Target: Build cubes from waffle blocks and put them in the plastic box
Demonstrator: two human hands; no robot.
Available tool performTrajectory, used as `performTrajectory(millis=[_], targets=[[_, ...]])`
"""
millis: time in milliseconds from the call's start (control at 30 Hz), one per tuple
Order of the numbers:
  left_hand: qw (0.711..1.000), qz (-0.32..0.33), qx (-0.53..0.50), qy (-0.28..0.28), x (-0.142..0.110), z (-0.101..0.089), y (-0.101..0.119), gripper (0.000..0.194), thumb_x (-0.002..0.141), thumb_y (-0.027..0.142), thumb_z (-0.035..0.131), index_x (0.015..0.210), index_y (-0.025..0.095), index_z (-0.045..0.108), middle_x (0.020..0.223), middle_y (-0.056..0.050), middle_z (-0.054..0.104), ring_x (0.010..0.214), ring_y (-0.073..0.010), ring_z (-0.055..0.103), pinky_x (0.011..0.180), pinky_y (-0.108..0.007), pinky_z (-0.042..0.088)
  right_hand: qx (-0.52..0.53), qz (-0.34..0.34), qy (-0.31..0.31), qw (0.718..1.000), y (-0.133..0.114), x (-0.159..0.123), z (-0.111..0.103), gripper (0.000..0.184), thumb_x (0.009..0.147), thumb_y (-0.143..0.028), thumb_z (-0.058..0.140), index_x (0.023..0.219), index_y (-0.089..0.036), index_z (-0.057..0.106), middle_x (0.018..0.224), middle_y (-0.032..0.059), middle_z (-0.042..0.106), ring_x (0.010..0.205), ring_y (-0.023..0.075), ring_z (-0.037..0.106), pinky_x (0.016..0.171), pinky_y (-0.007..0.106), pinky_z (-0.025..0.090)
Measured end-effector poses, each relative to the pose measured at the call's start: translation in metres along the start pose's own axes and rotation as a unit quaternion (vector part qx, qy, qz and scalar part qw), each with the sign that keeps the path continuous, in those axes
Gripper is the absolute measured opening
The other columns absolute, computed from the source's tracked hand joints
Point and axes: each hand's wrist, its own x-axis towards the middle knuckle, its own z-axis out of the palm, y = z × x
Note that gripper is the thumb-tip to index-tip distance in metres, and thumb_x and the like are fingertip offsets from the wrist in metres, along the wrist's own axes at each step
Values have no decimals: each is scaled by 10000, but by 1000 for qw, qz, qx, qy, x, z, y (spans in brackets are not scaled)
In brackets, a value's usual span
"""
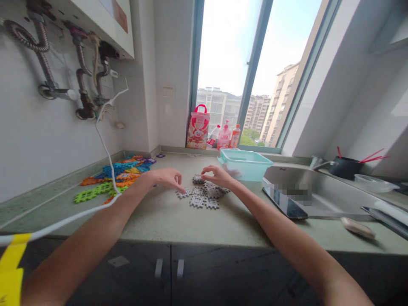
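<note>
Several grey interlocking tiles (197, 201) with toothed edges lie in a loose cluster on the countertop. My left hand (167, 177) reaches in from the left. One digit stretches down onto a grey tile (182, 194) at the cluster's left edge, while the other fingers curve above it, apart from that digit. On the far side of the cluster is a small stack of grey tiles (198, 179). My right hand (218, 176) is at this stack, thumb and finger bent into a pinch at its right edge. More grey tiles (212, 190) lie below the right hand, partly overlapping.
Colourful interlocking tiles (123, 172) are heaped at the left, with a white cable (112, 170) crossing them. A teal tub (251, 163) stands behind my right hand. Farther right are a phone (285, 204), a steel sink (331, 199) and a soap-like bar (358, 227). Bottles (225, 136) line the windowsill.
</note>
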Motion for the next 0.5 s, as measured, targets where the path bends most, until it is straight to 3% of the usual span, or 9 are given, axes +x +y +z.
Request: performTrajectory(millis=[100,233,367,500], targets=[[1000,0,7,-29,-7,4,9,539,538,654,857,878,256,730,887,-4,760,765,-210,676,562,-264,425,-11,18,-70,997,-3,-6,-18,170,875,-310,703,959,-207,808,922,55,790,866,209,722,760,285,537],[1000,-4,5,9,-1,9,2,424,600,532,831,901,245,750,870,-10,762,785,-215,691,601,-261,462,2,38,-136,990,2,-15,-35,256,789,-141,660,968,-217,827,947,35,809,849,210,737,740,266,540],[989,26,-34,143,14,16,-10,441,675,522,795,1014,240,766,935,-21,780,845,-215,704,708,-272,513,20,32,-153,988,7,-16,-41,358,715,-84,641,961,-248,842,1044,8,807,946,222,735,798,262,535],[947,87,-78,300,30,29,-3,459,803,573,735,1127,252,778,1127,-37,780,981,-224,694,855,-320,523,-2,40,-192,981,3,-15,-42,398,673,-133,729,1032,-265,840,946,-6,806,905,225,728,766,255,530]])
